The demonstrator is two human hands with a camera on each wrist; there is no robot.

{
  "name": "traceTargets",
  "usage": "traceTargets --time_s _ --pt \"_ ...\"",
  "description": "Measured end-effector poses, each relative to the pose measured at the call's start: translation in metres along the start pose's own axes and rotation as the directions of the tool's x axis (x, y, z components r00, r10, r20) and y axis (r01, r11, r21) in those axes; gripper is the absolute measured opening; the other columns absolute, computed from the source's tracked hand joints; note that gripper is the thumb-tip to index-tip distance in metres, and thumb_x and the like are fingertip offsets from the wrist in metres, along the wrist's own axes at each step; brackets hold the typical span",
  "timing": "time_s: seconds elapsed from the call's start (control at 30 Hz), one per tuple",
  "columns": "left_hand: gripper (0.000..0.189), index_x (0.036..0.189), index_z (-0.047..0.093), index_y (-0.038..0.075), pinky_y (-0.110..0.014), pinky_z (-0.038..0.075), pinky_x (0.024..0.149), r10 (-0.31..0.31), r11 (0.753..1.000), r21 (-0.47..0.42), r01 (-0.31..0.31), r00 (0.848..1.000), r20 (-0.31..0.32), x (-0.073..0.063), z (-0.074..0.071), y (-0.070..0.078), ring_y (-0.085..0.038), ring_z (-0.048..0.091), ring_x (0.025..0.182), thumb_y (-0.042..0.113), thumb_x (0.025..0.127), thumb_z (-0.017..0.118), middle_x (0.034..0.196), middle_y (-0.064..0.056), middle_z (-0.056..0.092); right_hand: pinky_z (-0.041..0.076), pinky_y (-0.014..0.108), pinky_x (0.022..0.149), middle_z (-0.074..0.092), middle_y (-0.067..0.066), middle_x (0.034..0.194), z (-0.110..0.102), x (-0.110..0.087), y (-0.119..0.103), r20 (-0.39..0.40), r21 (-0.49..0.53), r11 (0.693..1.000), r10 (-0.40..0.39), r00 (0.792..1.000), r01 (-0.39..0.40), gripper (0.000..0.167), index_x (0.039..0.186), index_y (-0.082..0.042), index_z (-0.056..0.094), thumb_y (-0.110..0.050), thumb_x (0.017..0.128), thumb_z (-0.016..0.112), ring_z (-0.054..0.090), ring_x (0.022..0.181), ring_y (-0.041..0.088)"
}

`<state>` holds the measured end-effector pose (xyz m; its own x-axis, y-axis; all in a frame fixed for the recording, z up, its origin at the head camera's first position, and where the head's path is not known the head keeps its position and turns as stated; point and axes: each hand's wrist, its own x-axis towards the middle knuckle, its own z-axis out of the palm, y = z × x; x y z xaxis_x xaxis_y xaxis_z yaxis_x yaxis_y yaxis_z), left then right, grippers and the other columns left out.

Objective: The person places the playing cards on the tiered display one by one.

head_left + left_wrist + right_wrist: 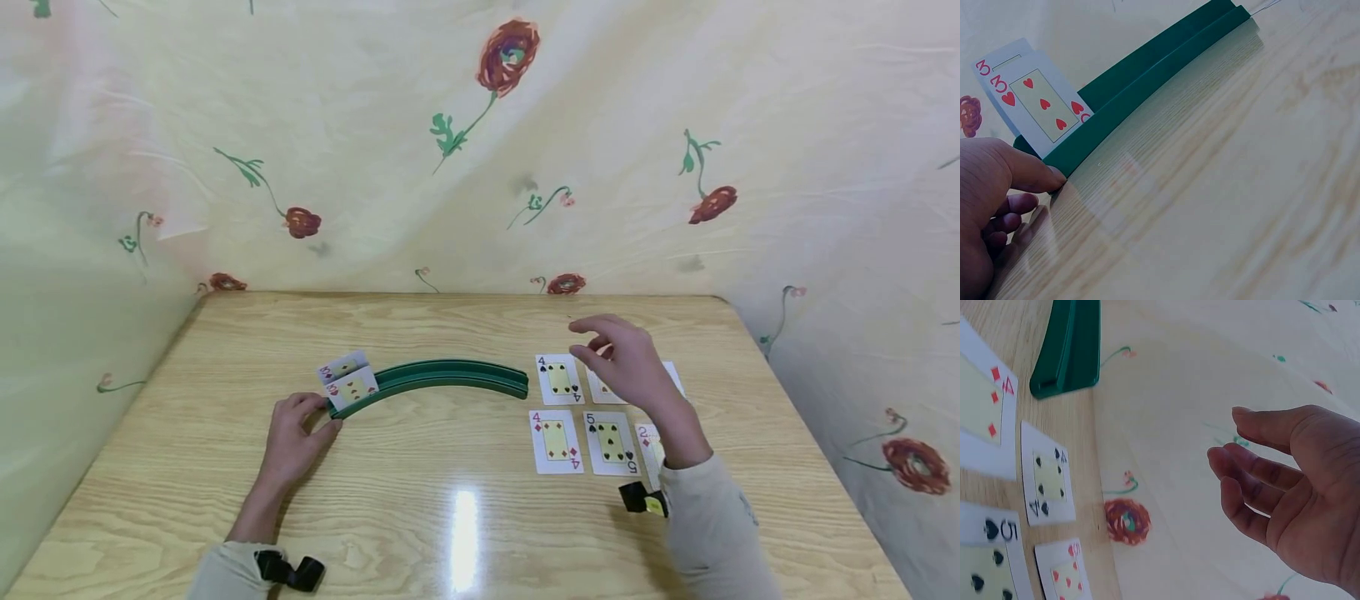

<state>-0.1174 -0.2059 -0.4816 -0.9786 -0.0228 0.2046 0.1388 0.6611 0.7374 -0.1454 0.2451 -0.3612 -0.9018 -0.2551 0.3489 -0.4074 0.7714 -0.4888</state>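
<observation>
The left hand (294, 443) pinches the rack's left end, seemingly to keep it from sliding. Just beside its fingers, the three of hearts (1046, 103) stands in front of another red three (343, 365), both leaning back in the green rack (450, 372), probably so their faces show. Right of the rack, the four of spades (559, 380) lies above the four of diamonds (557, 442), then the five of hearts (1067, 577) above the five of spades (611, 442), face up, likely for easy reading. The right hand (636, 367) hovers over them, half spread, holding nothing.
</observation>
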Motion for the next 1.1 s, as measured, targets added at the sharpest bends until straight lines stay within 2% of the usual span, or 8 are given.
traceTargets --time_s 0.43,0.9,1.0,1.1 --pt "0.031 0.112 0.067 -0.011 -0.045 0.032 0.094 -0.007 1.000 -0.014 0.007 1.000 0.008 0.002 0.000 -0.001 -0.037 0.043 0.116 0.001 0.084 0.073 0.121 -0.027 0.058 0.051 0.021 0.067 0.070 0.022 0.118 -0.026 -0.024 0.042 -0.051 -0.050 0.995 0.083 0.995 -0.086 0.030 0.121 -0.001 0.068 -0.007 0.091 0.071 0.069 0.086 0.032" --pt "0.032 0.115 0.066 -0.010 -0.048 0.032 0.096 -0.036 0.999 -0.016 0.037 0.999 0.026 -0.001 0.000 0.000 -0.037 0.042 0.118 0.002 0.086 0.072 0.125 -0.026 0.057 0.046 0.020 0.061 0.068 0.024 0.119 -0.041 -0.043 0.072 -0.023 -0.084 0.982 0.166 0.986 -0.168 0.036 0.124 0.000 0.065 -0.010 0.090 0.072 0.067 0.089 0.035" --pt "0.031 0.115 0.066 -0.009 -0.048 0.032 0.097 -0.042 0.999 -0.017 0.042 0.999 0.029 -0.001 0.001 0.001 -0.037 0.042 0.119 0.003 0.087 0.072 0.125 -0.026 0.057 0.045 0.020 0.059 0.067 0.026 0.118 -0.042 -0.046 0.079 -0.011 -0.091 0.980 0.176 0.984 -0.177 0.037 0.123 0.001 0.065 -0.009 0.089 0.073 0.067 0.086 0.030" --pt "0.031 0.116 0.066 -0.009 -0.049 0.032 0.097 -0.043 0.999 -0.013 0.043 0.999 0.027 -0.002 0.001 0.001 -0.037 0.042 0.119 0.003 0.087 0.072 0.125 -0.026 0.057 0.045 0.020 0.058 0.067 0.026 0.118 -0.042 -0.049 0.086 0.000 -0.092 0.977 0.195 0.981 -0.194 0.038 0.122 0.001 0.065 -0.010 0.087 0.075 0.063 0.081 0.013"
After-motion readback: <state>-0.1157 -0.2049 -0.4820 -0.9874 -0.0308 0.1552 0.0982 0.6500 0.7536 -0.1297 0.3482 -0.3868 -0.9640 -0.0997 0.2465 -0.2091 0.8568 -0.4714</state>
